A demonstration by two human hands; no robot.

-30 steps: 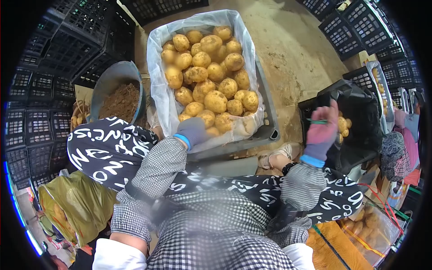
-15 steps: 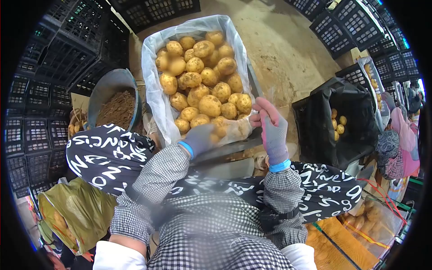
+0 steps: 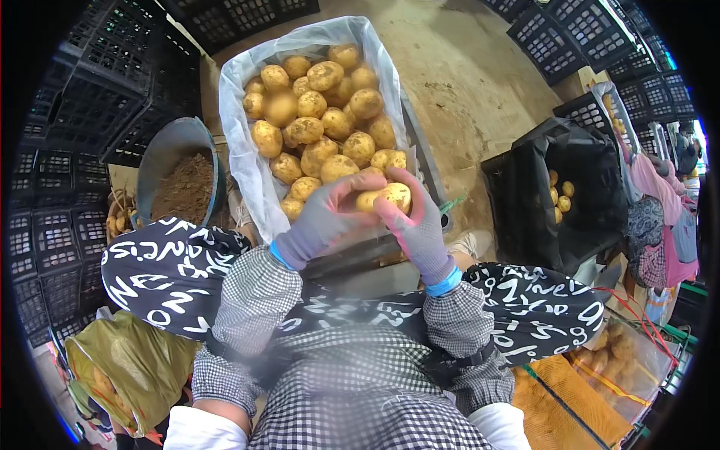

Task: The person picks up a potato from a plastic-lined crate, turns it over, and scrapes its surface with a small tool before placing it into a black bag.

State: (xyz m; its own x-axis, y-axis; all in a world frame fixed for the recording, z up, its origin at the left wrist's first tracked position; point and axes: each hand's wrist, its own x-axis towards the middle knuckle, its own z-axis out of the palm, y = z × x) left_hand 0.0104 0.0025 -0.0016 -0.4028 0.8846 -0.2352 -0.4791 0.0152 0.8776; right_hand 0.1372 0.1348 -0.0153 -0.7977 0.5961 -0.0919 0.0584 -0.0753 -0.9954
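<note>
Both grips closed on one potato (image 3: 390, 196): my left grip (image 3: 319, 221) and right grip (image 3: 418, 229).
Held mid-frame, at the near edge of the bag-lined crate (image 3: 234, 112) of potatoes.

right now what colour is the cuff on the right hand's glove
Bright blue cuff on the right hand, which grips a yellow-brown round potato; head view.

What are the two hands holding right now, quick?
Left hand: closed, its fingers on the potato.
Right hand: closed around the same potato, over the bag of potatoes.
</note>
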